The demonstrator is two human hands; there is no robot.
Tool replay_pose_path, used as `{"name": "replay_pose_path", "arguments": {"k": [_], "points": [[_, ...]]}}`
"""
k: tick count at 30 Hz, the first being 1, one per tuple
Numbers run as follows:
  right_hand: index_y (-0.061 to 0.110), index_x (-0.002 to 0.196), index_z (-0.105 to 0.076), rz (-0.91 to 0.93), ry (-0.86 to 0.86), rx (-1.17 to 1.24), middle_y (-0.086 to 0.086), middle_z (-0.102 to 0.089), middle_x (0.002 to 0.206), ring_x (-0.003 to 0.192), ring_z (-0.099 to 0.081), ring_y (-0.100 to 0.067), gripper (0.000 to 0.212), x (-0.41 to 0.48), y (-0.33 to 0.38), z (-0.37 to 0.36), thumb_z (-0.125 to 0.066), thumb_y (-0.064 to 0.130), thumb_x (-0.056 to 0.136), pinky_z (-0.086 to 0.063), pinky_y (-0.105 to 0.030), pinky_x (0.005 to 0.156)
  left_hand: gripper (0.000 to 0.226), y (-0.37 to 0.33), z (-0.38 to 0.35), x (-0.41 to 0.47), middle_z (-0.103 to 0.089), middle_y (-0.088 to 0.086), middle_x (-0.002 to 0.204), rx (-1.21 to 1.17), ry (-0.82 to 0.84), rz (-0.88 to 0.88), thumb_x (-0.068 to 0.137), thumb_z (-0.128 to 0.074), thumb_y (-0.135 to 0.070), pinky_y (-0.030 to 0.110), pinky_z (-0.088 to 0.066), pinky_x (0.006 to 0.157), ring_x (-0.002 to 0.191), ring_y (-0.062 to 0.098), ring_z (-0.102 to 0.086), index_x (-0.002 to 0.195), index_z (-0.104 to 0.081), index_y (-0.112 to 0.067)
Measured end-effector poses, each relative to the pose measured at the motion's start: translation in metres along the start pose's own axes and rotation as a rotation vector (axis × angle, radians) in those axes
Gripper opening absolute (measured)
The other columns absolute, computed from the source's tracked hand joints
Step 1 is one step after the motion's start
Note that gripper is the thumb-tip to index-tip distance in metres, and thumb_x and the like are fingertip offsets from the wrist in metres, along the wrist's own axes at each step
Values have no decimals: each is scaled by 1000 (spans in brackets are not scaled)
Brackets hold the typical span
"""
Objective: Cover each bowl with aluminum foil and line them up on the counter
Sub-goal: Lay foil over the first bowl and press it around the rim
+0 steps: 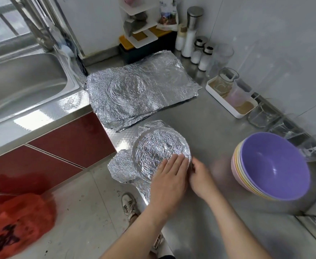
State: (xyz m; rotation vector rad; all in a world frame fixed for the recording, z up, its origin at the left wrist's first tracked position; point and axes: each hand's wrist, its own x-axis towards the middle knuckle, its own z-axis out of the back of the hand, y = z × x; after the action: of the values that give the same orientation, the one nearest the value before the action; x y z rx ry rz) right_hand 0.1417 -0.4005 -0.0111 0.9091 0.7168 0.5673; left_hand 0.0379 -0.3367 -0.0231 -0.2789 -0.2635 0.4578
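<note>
Lower centre: foil-covered bowl [153, 146] on bench [219, 128] | my left grip [169, 176] flat, fingers straight, pressing its top | my right grip [200, 177] pinching foil [186, 153] at right rim | bowls [273, 165] stacked, right of frame

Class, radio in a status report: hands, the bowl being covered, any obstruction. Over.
Left hand flat on foil-covered bowl. Right hand pinching foil at its rim. Bowl stack uncovered, right. Nothing obstructing.

Left hand [169, 177] flat, fingers [176, 162] straight (palm down), right hand [200, 177] beside it, fingers curled
</note>
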Motion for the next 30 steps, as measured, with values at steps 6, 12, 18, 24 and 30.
{"name": "replay_pose_path", "arguments": {"k": [6, 12, 18, 24, 30], "points": [[21, 120, -59, -72, 164, -51, -2, -67, 116, 113, -59, -19, 48, 5, 0, 5, -43, -6, 83, -45, -33, 98, 45, 1, 1, 2, -61, 6, 133, -65, 16, -1, 91, -41, -21, 41, -47, 103, 124, 23, -56, 129, -61, -9], [-13, 119, -49, -266, 303, 669, -16, -56, 101, 96, -50, -22, 45, 2, 13, 11, -47, 3, 77, -42, -31, 85, 56, 5, 5, 9, -53, 14, 140, -141, 144, 18, 87, -32, -15, 49, -47, 100, 130, 32, -49, 139, -48, -1], [13, 103, -67, -230, -1, 523, 3, -72, 94, 87, -63, -9, 24, -2, 25, -9, -43, 11, 100, -47, -23, 77, 76, 7, 33, 17, -27, 8, 158, -246, 150, 83, 83, -43, -29, 50, -10, 120, 149, 25, -15, 153, -20, -6], [7, 110, -56, -196, -192, 261, -1, -59, 105, 98, -52, -16, 25, 3, 28, -27, -41, 24, 101, -38, -31, 85, 57, 65, 59, 26, -12, 6, 162, -195, -68, 450, 102, -35, -30, 42, -3, 122, 150, 21, -2, 154, -17, -14], [-5, 97, -53, -222, -466, 80, -24, -59, 98, 90, -54, -34, 28, 2, 30, -52, -34, 15, 102, -31, -36, 72, 64, 67, 41, 18, -1, 5, 163, -224, 33, 468, 103, -32, -35, 37, 1, 122, 150, 18, 5, 155, -4, -11]]}}
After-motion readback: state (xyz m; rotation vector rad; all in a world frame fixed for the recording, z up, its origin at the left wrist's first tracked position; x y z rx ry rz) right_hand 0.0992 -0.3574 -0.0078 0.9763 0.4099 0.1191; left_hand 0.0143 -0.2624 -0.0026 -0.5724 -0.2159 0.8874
